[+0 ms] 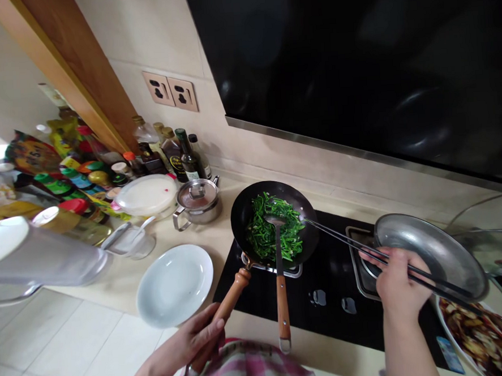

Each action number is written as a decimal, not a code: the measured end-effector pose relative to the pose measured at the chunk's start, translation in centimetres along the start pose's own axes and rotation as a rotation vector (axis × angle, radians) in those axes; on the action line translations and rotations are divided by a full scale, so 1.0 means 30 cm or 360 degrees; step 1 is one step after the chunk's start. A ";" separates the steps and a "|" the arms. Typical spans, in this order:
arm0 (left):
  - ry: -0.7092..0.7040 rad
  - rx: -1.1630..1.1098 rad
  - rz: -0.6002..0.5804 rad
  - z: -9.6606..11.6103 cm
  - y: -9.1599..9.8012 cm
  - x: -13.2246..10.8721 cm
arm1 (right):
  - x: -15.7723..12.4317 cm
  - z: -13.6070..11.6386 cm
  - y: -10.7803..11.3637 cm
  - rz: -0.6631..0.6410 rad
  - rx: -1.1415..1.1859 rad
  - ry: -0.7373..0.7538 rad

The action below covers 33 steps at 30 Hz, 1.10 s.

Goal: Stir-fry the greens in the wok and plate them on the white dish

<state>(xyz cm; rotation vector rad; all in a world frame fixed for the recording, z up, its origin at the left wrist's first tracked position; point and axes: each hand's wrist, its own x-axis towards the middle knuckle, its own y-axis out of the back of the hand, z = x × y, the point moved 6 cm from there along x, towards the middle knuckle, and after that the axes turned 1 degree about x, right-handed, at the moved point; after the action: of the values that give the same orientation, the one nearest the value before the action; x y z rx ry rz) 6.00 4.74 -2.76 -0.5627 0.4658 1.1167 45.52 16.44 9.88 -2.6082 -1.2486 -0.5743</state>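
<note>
A black wok (240, 208) sits over the left burner, holding chopped cooked leafy greens (262, 232). My left hand (202, 330) is wrapped around the wok's wooden handle (232, 297). A spatula (279, 248) with a wooden grip rests in the wok, its head on the greens and its handle jutting toward me; neither hand touches it. My right hand (403, 283) grips a pair of long dark chopsticks (348, 240), whose tips reach the right side of the wok near the greens. Behind that hand is a shallow metal pan (433, 239) at the right burner.
An oval white plate (176, 283) lies left of the black stove (333, 274). Past it stand a lidded steel pot (198, 199), several sauce bottles (185, 152) and a large pitcher (63, 253). A dish of cooked food (476, 327) is at the lower right. A dark panel (354, 74) overhangs the stove.
</note>
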 end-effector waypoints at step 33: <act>-0.0037 0.0174 -0.0016 0.024 -0.011 -0.007 | -0.012 -0.036 -0.063 -0.0349 -0.0478 0.0621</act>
<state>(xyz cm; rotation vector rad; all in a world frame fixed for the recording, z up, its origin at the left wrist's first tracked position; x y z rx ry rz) 6.26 4.93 -2.01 -0.4558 0.5002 1.0803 43.57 17.00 10.72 -2.4157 -1.4073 -1.3302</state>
